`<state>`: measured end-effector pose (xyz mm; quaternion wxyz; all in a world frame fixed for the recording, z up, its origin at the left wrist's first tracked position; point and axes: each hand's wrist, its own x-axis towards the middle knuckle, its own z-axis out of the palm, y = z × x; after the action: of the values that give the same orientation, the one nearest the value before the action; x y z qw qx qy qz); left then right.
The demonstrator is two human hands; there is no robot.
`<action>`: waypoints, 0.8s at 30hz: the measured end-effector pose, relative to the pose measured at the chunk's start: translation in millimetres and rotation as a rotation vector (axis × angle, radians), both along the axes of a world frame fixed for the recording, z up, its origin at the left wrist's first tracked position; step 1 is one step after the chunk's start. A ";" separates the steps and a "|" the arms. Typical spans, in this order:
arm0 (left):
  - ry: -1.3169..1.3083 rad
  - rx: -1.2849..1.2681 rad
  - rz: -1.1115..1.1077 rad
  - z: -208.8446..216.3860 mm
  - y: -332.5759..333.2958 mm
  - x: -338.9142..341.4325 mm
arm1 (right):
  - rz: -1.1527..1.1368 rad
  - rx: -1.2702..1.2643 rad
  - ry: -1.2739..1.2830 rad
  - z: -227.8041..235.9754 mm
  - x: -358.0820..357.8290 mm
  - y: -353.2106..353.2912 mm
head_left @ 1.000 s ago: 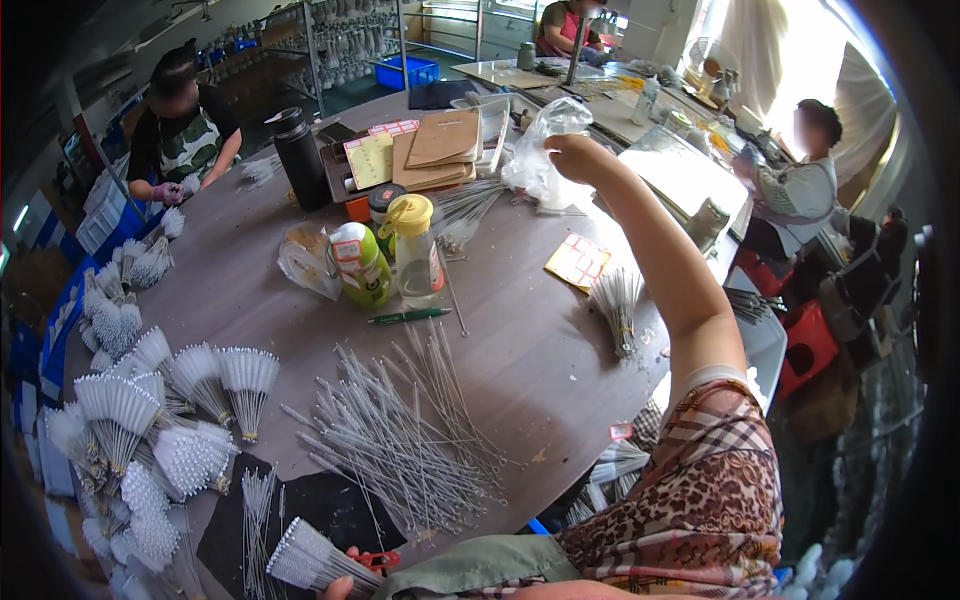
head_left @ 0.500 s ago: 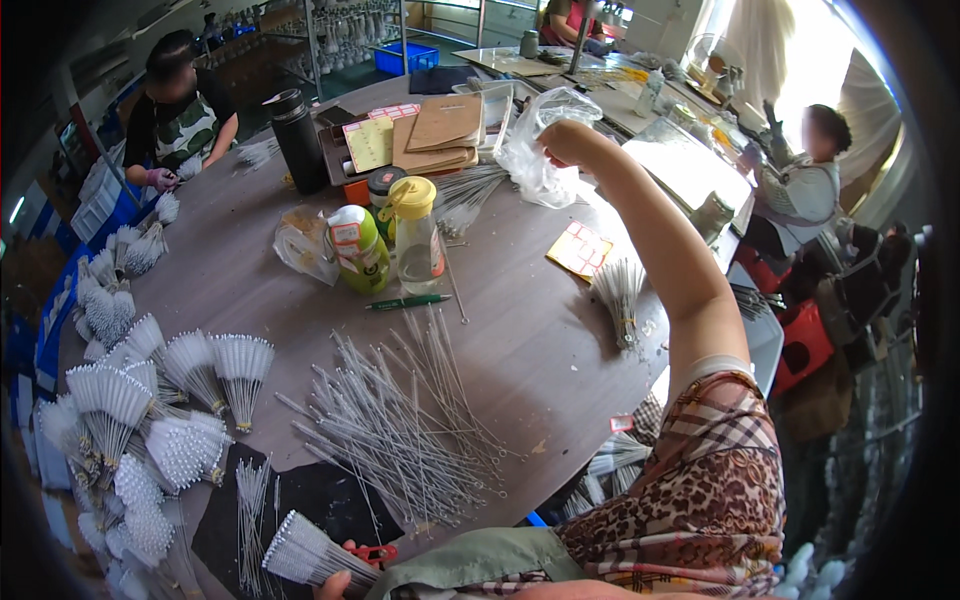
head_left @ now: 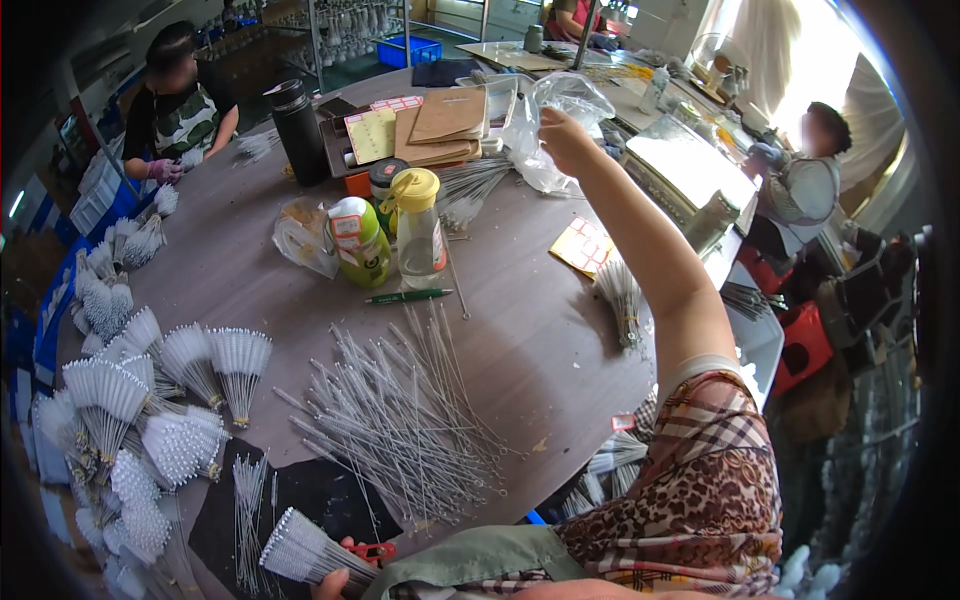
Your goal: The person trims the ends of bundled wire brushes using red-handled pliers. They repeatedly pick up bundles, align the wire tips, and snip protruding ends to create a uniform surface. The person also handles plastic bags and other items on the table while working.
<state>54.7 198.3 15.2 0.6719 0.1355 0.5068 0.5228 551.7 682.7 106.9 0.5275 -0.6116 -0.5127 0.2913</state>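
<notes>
My left hand (head_left: pixel 332 584), low in the picture, is closed round the stems of a bundle of white-tipped wire brushes (head_left: pixel 300 546). A red tool or clip (head_left: pixel 374 552) shows by its fingers; whether the hand also holds it I cannot tell. Stretched far across the table, my right hand (head_left: pixel 568 143) has its fingers curled against a clear plastic bag (head_left: pixel 540 165). Its fingertips are partly hidden in the folds. Under and left of the bag lies a bunch of thin wire brushes (head_left: pixel 475 185). Many loose wire brushes (head_left: pixel 395 430) spread over the table before me.
Brush bundles (head_left: pixel 105 400) crowd the left edge. A black flask (head_left: pixel 298 135), a green bottle (head_left: pixel 360 250), a yellow-lidded bottle (head_left: pixel 418 235) and brown folders (head_left: pixel 445 118) stand or lie mid-table. One person (head_left: pixel 185 105) works at left, another (head_left: pixel 810 185) at right.
My right hand has shifted slightly, its fingers turned more upward, and the plastic bag's upper part has spread up and right. My left hand and its bundle stay nearly still.
</notes>
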 end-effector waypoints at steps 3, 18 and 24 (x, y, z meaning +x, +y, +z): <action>0.344 0.087 -0.096 -16.1 -6.4 5.0 | -0.069 0.111 -0.708 2.9 3.2 -5.4; 0.079 0.045 -0.030 -13.3 -9.7 -8.7 | -0.129 -0.178 -0.626 -62.2 24.3 27.0; -0.027 0.050 -0.052 -12.8 -5.6 -12.4 | -0.055 -0.401 -1.029 -49.8 22.0 25.7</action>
<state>42.3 192.7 2.4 0.6886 0.1583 0.4807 0.5194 573.7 708.4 57.0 0.0893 -0.7766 -0.6227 0.0328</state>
